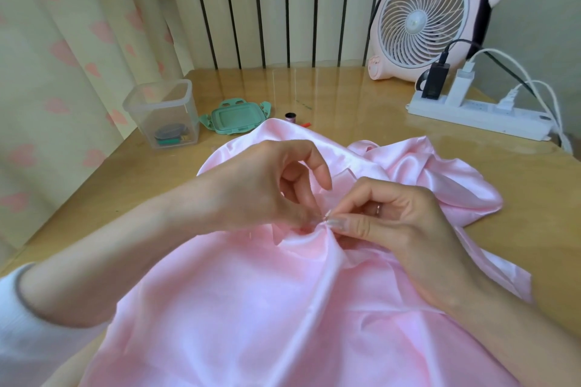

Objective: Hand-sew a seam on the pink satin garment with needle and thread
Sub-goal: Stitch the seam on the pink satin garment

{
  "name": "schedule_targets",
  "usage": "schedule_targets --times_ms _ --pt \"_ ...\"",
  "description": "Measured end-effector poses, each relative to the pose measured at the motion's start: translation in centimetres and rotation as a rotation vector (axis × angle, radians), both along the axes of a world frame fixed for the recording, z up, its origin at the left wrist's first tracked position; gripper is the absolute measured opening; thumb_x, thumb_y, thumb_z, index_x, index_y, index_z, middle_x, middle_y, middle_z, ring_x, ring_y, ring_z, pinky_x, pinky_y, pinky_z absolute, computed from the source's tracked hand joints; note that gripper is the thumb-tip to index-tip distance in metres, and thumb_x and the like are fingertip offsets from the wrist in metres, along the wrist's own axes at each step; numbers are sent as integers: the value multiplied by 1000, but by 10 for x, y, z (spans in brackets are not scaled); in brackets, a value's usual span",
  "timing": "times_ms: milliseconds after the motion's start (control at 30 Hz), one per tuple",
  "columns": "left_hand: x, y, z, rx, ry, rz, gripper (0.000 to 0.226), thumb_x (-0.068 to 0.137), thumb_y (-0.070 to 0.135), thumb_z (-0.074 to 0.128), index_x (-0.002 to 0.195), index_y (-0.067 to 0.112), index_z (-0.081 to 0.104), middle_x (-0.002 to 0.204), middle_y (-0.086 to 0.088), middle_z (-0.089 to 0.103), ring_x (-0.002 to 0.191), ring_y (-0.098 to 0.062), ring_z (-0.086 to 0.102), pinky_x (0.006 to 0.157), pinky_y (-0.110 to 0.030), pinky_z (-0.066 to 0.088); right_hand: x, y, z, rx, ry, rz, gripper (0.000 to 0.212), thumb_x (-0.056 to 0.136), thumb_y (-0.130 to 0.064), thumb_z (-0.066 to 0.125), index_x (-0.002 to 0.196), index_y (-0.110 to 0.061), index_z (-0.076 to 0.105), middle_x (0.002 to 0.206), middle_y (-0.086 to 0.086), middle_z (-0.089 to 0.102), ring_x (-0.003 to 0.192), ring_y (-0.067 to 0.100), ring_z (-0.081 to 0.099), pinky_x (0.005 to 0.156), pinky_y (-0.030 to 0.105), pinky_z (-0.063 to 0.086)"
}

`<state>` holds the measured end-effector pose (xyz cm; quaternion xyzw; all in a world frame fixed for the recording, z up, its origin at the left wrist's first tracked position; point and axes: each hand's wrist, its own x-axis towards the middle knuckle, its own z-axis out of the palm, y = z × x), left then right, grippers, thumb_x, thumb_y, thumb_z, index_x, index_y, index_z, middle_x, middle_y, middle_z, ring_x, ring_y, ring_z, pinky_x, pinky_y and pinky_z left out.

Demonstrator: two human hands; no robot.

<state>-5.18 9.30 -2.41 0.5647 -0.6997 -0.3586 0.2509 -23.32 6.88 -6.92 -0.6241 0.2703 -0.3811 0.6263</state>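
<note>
The pink satin garment (239, 298) lies spread over the wooden table and my lap, with a raised seam fold running down its middle. My left hand (267, 188) pinches the bunched fabric at the top of that fold, its index finger curled above. My right hand (393, 223) meets it fingertip to fingertip and pinches at the same spot, where a small glint of the needle (323, 218) shows. The thread is too fine to make out.
A clear plastic box (163, 113) with sewing bits stands at the back left, its green lid (235, 118) beside it. A small thread spool (290, 116) lies behind the garment. A pink fan (427, 16) and a white power strip (478, 118) with plugs occupy the back right.
</note>
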Motion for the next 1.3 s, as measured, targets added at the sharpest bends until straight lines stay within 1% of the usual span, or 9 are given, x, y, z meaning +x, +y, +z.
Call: schedule_targets --times_ms 133,300,467,600,733,933,1033,1133,1300 --pt "-4 2 8 -77 -220 -47 36 72 1 75 92 25 57 64 12 66 59 5 58 58 -9 41 0 1 2 -17 36 52 6 62 -14 75 65 -12 70 70 1 61 67 14 55 62 21 46" --pt "-10 9 17 -158 -395 -55 30 72 15 74 88 29 52 69 14 69 62 8 58 63 -21 50 1 10 5 -41 96 88 9 61 -22 77 62 -17 70 76 -4 64 70 12 52 62 15 41" --pt "-2 4 20 62 -261 -77 31 70 14 80 86 24 55 69 12 70 62 0 63 65 -21 51 5 12 -1 -95 126 121 9 63 -13 74 59 -16 67 73 -7 66 68 11 55 61 15 42" --pt "7 -4 13 233 -34 -86 32 73 -4 76 90 14 56 75 -4 73 67 -14 69 64 -21 52 2 5 -1 -86 137 163 8 66 -10 73 62 -10 67 75 -1 68 71 20 57 63 24 46" --pt "13 -5 5 301 130 -92 30 73 -12 70 91 7 56 73 -9 71 63 -19 67 61 -22 52 -1 -1 -2 -16 132 155 11 66 -6 71 62 -3 61 80 14 66 66 23 53 51 22 45" --pt "15 -5 -5 272 243 -126 33 63 1 72 91 6 55 69 -4 68 59 -17 66 60 -23 52 2 -3 -6 119 60 189 15 66 -1 66 58 -12 59 78 11 64 62 19 54 49 21 43" --pt "15 -5 -7 247 250 -151 31 66 1 72 92 7 56 69 0 68 61 -14 67 64 -24 55 2 -6 -8 155 46 201 15 67 -1 65 59 -11 57 79 17 60 63 21 52 49 22 42" --pt "16 -7 -7 159 110 -186 28 74 -5 72 89 16 61 70 12 66 66 -6 64 75 -33 55 2 -8 -9 98 76 220 15 67 -2 67 59 -12 60 81 18 60 64 20 51 51 21 42" --pt "17 -9 -7 169 72 -191 26 77 -6 71 92 13 63 74 8 65 68 -9 63 83 -48 52 2 -9 -10 78 116 241 9 65 -5 72 64 -7 64 81 37 50 67 28 47 53 26 43"
